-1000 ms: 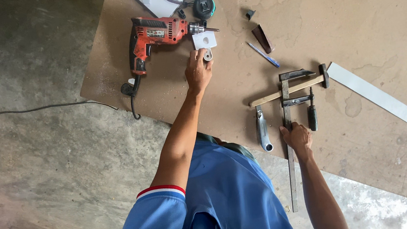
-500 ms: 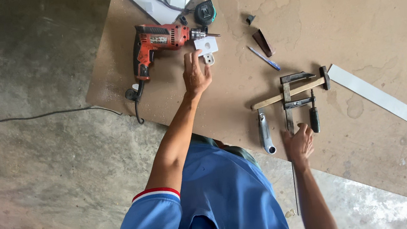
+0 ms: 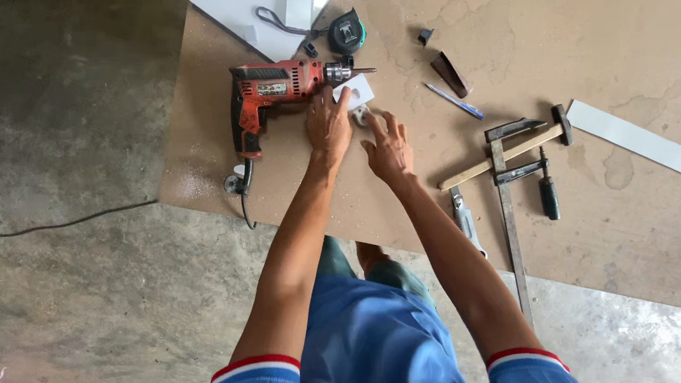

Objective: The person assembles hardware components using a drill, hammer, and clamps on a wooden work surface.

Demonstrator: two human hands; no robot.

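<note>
One red electric drill [image 3: 277,98] lies on the brown board [image 3: 609,215], and at its 3 o'clock rests one small white plate [image 3: 354,93], with one little metal piece [image 3: 361,115] at the plate's 6 o'clock. Both hands meet there. The left hand [image 3: 328,124] lies flat, fingers loosely spread, fingertips touching the plate's lower edge beside the drill's chuck. The right hand [image 3: 389,147] sits at 4 o'clock of the left, fingers spread, tips just beside the metal piece; whether they pinch it cannot be told.

Around them, counted: one tape measure [image 3: 347,32], one blue pen [image 3: 452,100], one hammer [image 3: 503,155], one bar clamp [image 3: 513,216], one long white strip [image 3: 648,143].

Half a second ago the right hand rested far off by the clamp; it has come across to join the left.
</note>
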